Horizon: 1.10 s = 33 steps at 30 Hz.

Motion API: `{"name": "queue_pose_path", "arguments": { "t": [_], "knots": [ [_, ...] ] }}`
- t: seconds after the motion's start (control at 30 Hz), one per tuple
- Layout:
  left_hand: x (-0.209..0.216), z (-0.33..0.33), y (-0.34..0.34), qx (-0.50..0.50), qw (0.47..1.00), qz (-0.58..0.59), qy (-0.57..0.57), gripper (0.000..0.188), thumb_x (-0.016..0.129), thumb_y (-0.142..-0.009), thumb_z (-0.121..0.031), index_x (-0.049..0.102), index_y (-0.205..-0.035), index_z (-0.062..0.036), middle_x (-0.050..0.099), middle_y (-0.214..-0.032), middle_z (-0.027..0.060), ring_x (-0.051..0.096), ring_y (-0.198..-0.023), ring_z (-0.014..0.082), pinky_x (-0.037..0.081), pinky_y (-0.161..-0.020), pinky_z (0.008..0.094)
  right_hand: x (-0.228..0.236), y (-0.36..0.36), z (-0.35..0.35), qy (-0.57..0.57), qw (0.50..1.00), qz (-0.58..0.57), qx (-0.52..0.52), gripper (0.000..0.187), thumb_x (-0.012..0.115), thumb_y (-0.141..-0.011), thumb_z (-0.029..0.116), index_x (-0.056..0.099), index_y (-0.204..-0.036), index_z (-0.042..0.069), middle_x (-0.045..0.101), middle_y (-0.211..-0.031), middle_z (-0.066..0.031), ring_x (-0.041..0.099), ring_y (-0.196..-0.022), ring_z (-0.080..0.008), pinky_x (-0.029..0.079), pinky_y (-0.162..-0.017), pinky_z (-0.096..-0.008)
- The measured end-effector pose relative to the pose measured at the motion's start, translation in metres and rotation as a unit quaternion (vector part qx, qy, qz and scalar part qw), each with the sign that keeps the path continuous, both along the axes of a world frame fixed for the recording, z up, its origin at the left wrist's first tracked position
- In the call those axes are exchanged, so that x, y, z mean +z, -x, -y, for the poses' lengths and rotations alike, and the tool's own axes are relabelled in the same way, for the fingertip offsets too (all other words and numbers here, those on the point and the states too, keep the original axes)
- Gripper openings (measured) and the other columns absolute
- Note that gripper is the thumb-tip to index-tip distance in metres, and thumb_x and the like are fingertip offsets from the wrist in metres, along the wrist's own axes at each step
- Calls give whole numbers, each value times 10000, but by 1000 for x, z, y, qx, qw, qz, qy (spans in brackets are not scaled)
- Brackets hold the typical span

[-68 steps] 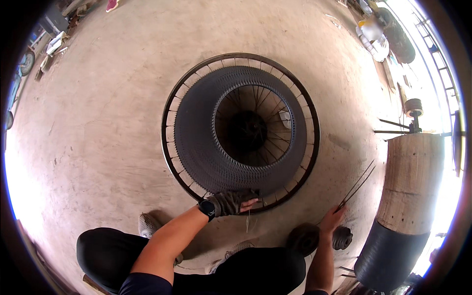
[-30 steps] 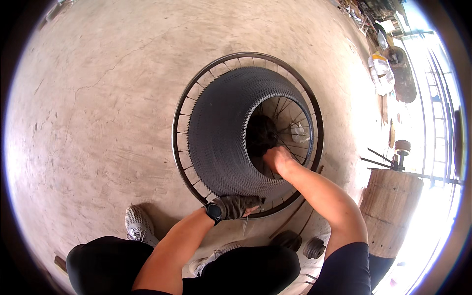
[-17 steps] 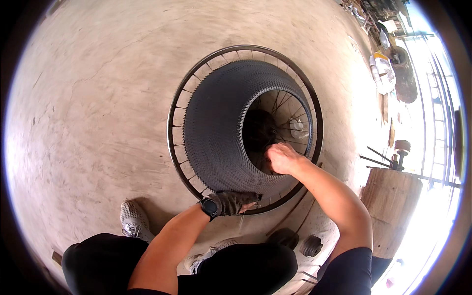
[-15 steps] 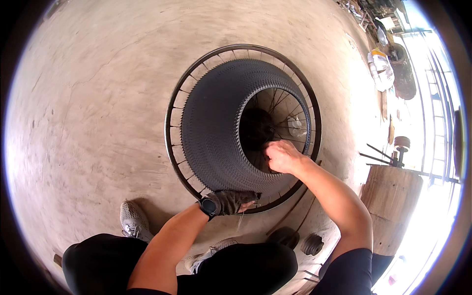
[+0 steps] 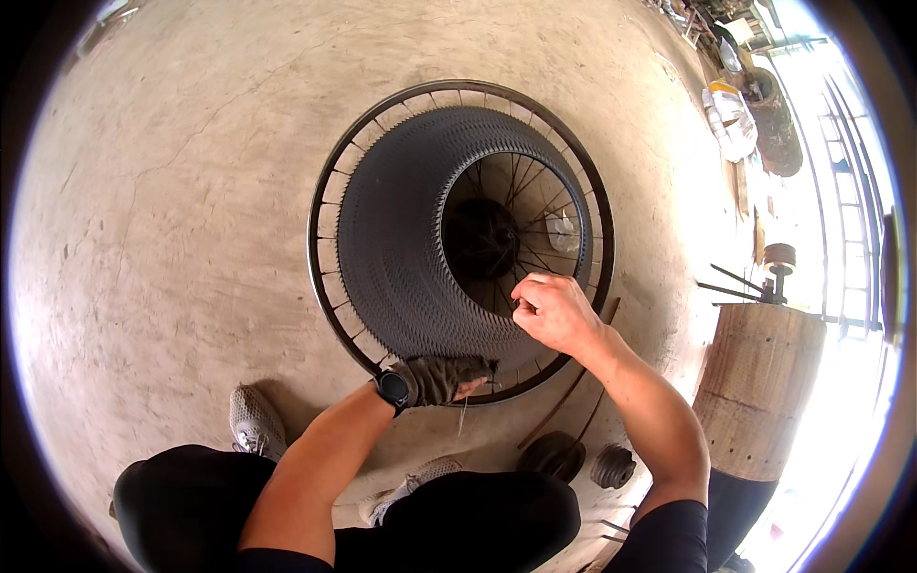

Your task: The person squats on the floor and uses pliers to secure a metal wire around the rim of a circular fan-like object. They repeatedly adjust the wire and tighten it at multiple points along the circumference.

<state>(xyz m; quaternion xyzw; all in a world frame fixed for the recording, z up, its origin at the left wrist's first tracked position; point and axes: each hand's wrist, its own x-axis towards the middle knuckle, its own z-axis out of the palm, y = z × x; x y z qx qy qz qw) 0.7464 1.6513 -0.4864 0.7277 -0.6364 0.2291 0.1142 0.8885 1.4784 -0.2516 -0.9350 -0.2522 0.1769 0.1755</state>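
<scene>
Toothed coil [image 5: 387,234]: metal-lkg., matt, v. rough w/ teeth. Wheel rim [image 5: 313,253]: smooth metal, semi-gloss. Glove [image 5: 435,379]: matt cloth. Floor [image 5: 191,267]: matt, concrete-like. Lg. cylinder [image 5: 761,382]: rough wood, matt.

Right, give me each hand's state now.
Left hand: gloved, at the near side of the wheel rim; grip can't be told.
Right hand: bare, closed; whether it holds anything can't be seen.
</scene>
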Motion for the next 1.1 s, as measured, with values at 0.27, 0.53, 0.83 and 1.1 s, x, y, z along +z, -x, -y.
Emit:
{"name": "queue_pose_path", "arguments": {
  "t": [0.27,0.53,0.83,1.1],
  "knots": [
    [-5,-3,-2,-15,995,-100,-7,451,491,-935,-191,508,-1372,-77,483,-1448,131,500,-1301,302,460,-1058,387,16,46,-14,17,977,193,83,121,661,-720,21,546,-691,-4,664,-934,-128,671,-779,-270,571,-613,-360],
    [0,-3,1,-15,949,-313,43,473,479,-952,-261,511,-1374,-51,497,-1433,125,511,-1288,299,417,-1087,396,-30,101,-8,22,935,343,85,128,643,-737,17,546,-727,-66,626,-1078,-246,658,-921,-343,604,-734,-378],
    [16,-16,-2,-24,931,-356,77,506,492,-964,-347,466,-1431,-155,535,-1375,154,608,-1116,285,511,-922,419,-56,122,-18,41,923,379,59,70,638,-740,-43,586,-762,-84,632,-1121,-243,669,-919,-321,601,-751,-356],
    [14,-8,1,-61,723,-686,48,361,377,-1011,-238,513,-1330,-137,515,-1354,49,515,-1223,178,434,-1030,374,-50,131,-19,33,931,365,4,195,693,-784,13,633,-925,-109,615,-1183,-216,640,-1010,-333,575,-841,-392]
  ]
}}
